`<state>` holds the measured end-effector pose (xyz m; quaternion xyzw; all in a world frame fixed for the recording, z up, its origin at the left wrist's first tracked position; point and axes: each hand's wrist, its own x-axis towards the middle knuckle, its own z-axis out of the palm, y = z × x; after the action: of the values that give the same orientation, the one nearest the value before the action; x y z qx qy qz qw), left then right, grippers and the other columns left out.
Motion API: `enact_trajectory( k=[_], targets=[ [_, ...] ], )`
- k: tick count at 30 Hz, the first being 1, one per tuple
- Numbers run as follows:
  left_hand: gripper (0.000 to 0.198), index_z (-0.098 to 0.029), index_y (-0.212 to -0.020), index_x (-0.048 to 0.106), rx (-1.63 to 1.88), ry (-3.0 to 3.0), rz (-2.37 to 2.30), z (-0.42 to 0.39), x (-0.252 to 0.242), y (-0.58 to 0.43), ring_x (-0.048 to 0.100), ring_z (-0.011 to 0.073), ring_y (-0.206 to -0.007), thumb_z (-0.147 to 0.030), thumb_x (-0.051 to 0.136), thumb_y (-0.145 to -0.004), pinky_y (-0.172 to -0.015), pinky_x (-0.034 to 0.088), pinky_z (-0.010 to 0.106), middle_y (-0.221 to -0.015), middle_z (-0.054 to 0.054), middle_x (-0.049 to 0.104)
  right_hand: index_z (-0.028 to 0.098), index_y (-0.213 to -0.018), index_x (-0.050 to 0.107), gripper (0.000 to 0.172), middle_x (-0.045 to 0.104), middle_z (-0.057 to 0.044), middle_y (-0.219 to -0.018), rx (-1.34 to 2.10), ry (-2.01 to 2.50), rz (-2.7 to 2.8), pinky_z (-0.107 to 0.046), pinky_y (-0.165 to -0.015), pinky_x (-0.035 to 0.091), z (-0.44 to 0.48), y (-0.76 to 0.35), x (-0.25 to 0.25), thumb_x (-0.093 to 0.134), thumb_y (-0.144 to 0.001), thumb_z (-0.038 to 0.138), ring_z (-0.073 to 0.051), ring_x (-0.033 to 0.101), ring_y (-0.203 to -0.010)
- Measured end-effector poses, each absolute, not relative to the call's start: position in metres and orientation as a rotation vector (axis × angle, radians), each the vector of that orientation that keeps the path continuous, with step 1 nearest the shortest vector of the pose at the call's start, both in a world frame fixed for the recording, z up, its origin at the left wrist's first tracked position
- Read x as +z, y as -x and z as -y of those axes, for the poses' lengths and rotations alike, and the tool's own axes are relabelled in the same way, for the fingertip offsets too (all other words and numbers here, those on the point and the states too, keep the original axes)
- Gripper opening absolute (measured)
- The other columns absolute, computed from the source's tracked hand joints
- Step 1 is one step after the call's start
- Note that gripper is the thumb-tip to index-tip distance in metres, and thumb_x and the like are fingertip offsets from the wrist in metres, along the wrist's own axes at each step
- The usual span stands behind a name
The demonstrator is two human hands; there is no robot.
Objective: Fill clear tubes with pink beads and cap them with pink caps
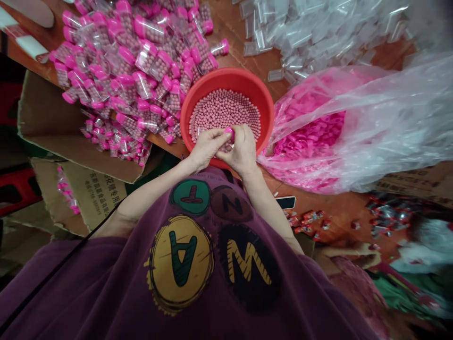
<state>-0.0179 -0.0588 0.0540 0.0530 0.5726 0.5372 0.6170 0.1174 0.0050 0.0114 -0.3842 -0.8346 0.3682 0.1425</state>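
Observation:
Over the near side of the red basin (186, 106), my two hands meet at a small clear tube with a pink cap (230, 133). My left hand (207, 147) is closed, its thumb and forefinger pinching at the cap. Curled around the tube from the other side is my right hand (244, 150), also closed. Fingers hide most of the tube, so its filling cannot be made out. Small pink beads (224, 111) fill the basin. A clear edge, perhaps another tube (200, 133), shows just beyond my left knuckles.
Filled pink-capped tubes (141, 61) are heaped left of the basin, some in a cardboard box (46, 118). Uncapped clear tubes (304, 33) lie at the back right. A plastic bag (382, 127) holds pink caps (314, 134). A phone (286, 202) and red-wrapped pieces (311, 218) lie nearer, right.

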Motion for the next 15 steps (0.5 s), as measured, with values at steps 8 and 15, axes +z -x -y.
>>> enact_trajectory(
  k=[8,15],
  targets=[
    [0.038,-0.015,-0.063,0.064,0.961,0.199,-1.418,0.068,0.027,0.018,0.054,0.0076,-0.051,-0.008,0.073,-0.099,-0.055,0.043,0.019,-0.055,-0.002,0.061,0.024,-0.101,0.057,0.045,0.066,-0.012,-0.105,1.201,1.345,2.436,-0.059,-0.096,0.060,0.035,-0.110,-0.021,0.084,-0.074,0.047,-0.035,0.065,-0.102],
    [0.040,-0.015,-0.064,0.064,1.009,0.206,-1.423,0.060,0.026,0.025,0.054,0.0065,-0.054,-0.001,0.062,-0.101,-0.058,0.043,0.018,-0.057,-0.002,0.061,0.024,-0.102,0.056,0.048,0.066,-0.010,-0.103,1.189,1.420,2.390,-0.058,-0.096,0.060,0.030,-0.101,-0.031,0.084,-0.072,0.050,-0.034,0.066,-0.100]
  ],
)
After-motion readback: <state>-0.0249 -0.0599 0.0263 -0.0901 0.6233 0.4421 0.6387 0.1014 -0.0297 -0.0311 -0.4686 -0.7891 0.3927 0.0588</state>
